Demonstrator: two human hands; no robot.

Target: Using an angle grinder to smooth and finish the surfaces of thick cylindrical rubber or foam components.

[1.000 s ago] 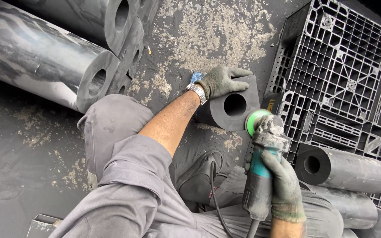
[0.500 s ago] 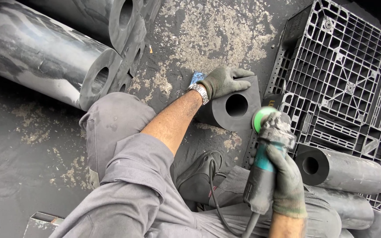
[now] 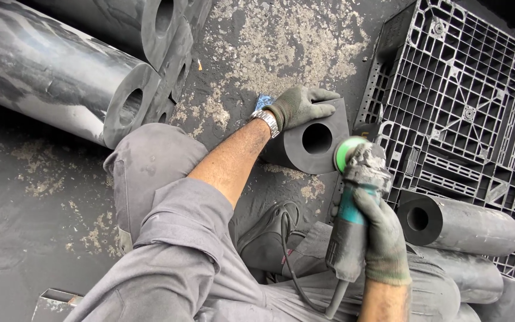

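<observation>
A short black hollow cylinder (image 3: pixel 314 156) lies on its side on the dark floor, its bore facing me. My left hand (image 3: pixel 298 106), in a grey-green glove with a metal wristwatch above it, rests flat on top of that cylinder and holds it down. My right hand (image 3: pixel 381 238), also gloved, grips the body of a teal and grey angle grinder (image 3: pixel 356 197). The grinder's green disc (image 3: pixel 346 152) sits right against the cylinder's right edge. A black cord (image 3: pixel 293 262) trails from the grinder over my grey trouser leg.
Large black hollow cylinders (image 3: pixel 61 77) are stacked at the upper left. A black plastic pallet (image 3: pixel 466 101) stands on the right, with more black cylinders (image 3: pixel 460 223) lying below it. Pale dust covers the floor (image 3: pixel 269 48). A small metal box (image 3: pixel 55 305) sits at the bottom left.
My right hand has brought the grinder up and toward the cylinder, so the green disc now meets its right edge. My left hand stays on top of the cylinder.
</observation>
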